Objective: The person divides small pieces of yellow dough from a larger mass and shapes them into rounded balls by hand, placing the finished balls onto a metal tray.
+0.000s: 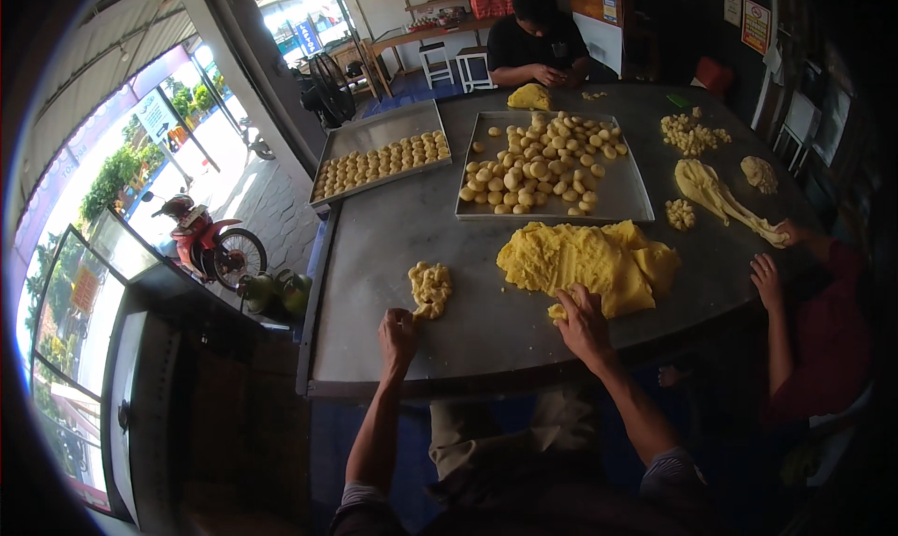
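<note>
My right hand (584,323) rests on the near edge of a big yellow dough mass (585,260) on the grey metal table (393,246), its fingers pinching a small bit of dough (557,311). My left hand (398,335) is curled closed on the table, just below a small pile of dough pieces (429,287); whether it holds a piece is hidden. Behind the dough lies a metal tray (625,195) with several rolled dough balls (538,166).
A second tray (374,134) of dough balls sits far left. A person in red at the right stretches a dough strip (716,195). A person in black works at the far end beside a dough lump (529,96). Small heaps (692,134) lie right.
</note>
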A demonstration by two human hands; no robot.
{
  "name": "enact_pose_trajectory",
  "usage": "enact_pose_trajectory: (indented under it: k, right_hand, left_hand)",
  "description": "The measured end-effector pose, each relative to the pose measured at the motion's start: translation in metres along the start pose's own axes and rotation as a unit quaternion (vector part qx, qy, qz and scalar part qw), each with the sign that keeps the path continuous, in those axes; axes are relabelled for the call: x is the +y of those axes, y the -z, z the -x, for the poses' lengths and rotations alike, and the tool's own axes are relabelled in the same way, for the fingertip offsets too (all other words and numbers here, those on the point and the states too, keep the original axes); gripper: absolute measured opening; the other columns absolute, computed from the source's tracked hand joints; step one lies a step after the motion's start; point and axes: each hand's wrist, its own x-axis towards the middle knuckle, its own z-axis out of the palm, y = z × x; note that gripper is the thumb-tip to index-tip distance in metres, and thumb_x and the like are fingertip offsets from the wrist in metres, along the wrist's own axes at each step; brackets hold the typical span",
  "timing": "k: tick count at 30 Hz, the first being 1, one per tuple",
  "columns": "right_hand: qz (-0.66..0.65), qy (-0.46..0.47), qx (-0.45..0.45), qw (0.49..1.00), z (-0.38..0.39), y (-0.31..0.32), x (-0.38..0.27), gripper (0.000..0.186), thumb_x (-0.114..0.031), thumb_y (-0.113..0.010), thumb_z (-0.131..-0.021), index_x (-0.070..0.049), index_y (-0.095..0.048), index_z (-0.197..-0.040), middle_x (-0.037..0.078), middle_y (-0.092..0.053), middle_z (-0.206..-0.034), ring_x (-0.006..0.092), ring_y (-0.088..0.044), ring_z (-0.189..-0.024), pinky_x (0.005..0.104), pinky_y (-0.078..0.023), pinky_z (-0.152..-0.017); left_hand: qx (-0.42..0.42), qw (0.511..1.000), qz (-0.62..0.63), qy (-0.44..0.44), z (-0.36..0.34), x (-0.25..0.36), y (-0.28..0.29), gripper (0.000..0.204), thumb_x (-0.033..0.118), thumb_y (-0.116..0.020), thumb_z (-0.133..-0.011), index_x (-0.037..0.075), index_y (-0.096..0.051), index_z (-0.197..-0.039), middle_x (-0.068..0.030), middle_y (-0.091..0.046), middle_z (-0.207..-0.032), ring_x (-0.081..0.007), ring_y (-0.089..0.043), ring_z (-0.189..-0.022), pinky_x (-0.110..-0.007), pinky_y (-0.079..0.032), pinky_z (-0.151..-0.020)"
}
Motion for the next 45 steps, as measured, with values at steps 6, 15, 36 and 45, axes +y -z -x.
enact_pose_trajectory:
  k: [6,15,36,45]
  right_hand:
    - [-0.002,-0.009,-0.016,1.0,-0.005,-0.007,-0.008,0.049,-0.006,-0.062,-0.09,-0.005,-0.052,-0.138,0.02,-0.055,-0.119,0.0389,-0.054,-0.109,0.0461,-0.049,-0.092]
    - [0.012,0.027,0.032,0.999,0.019,-0.021,-0.021,0.036,0.002,-0.06,-0.089,-0.001,-0.065,-0.124,0.019,-0.056,-0.131,0.0394,-0.057,-0.111,0.0442,-0.049,-0.094]
    - [0.088,0.051,0.024,0.994,0.018,-0.032,-0.007,0.042,0.008,-0.058,-0.089,0.007,-0.056,-0.131,0.025,-0.045,-0.142,0.0379,-0.054,-0.124,0.0429,-0.048,-0.102]
    - [-0.052,0.04,-0.016,0.998,-0.012,-0.014,0.015,0.027,0.006,-0.056,-0.09,0.006,-0.067,-0.115,0.022,-0.064,-0.118,0.0366,-0.062,-0.108,0.0406,-0.05,-0.094]
  left_hand:
    - [0.047,0.998,0.05,-0.009,-0.022,-0.017,-0.009,0.023,0.02,-0.064,-0.093,-0.002,-0.066,-0.098,-0.0153,-0.068,-0.086,-0.0267,-0.067,-0.078,-0.039,-0.053,-0.073]
    - [0.083,0.991,0.022,-0.101,-0.035,-0.014,-0.027,0.019,0.016,-0.067,-0.087,0.0,-0.063,-0.097,-0.0195,-0.065,-0.097,-0.0384,-0.061,-0.098,-0.048,-0.049,-0.086]
    - [-0.06,0.926,-0.103,-0.36,0.071,0.006,-0.043,0.024,0.01,-0.054,-0.09,0.005,-0.055,-0.113,-0.0181,-0.065,-0.09,-0.037,-0.062,-0.099,-0.046,-0.05,-0.087]
    - [0.048,0.909,-0.209,-0.358,0.012,0.043,-0.096,0.028,0.021,-0.055,-0.089,-0.002,-0.063,-0.104,-0.0219,-0.054,-0.112,-0.039,-0.047,-0.123,-0.059,-0.025,-0.117]
